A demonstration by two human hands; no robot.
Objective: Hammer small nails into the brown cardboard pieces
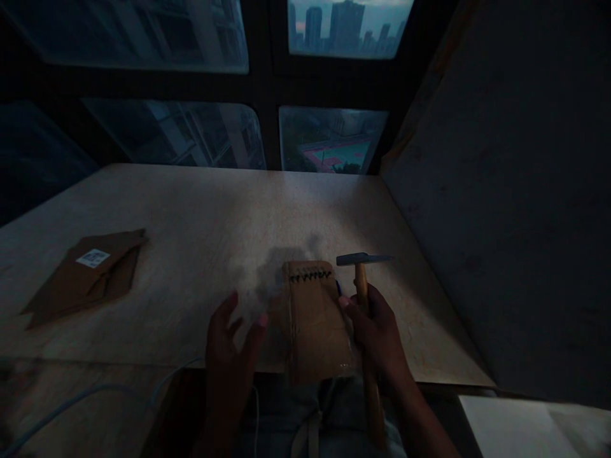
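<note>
1. Head view: the right hand [377,331] has its grip closed around the hammer [361,280] handle, with the head at the far end.
2. The cardboard piece [315,318] lies at the near edge of the bench [214,216], just left of the hammer, its long axis parallel to the handle.
3. The left hand [231,343], grip open and empty, hovers just left of the cardboard piece.

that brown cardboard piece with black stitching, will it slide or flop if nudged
The brown cardboard piece with black zigzag stitching lies flat, so it is probably stiff and light. On the smooth pale tabletop it should slide easily. Its near end seems to reach the table's edge, so it might tip off.
</note>
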